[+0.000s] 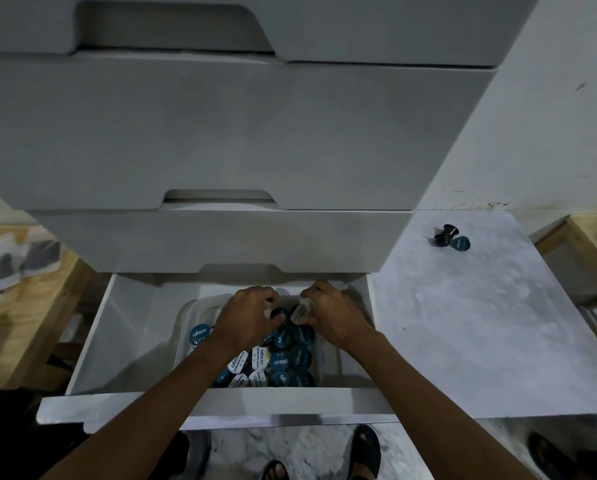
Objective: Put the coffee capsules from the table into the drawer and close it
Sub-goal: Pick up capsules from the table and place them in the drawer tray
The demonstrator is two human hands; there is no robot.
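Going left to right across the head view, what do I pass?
Pale wooden shelf, blue-lidded coffee capsule in the white drawer, left hand, right hand pinching a white-lidded capsule, dark capsules on the marble table.

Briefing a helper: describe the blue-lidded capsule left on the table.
Right of the drawer unit is a pale marbled table. Near its far edge lies a small cluster of capsules. The blue-lidded capsule is rightmost; its neighbours show only black bodies.

drawer (117, 403) open-topped | room left of tray (183, 315) | upper drawer (221, 240) overhangs back
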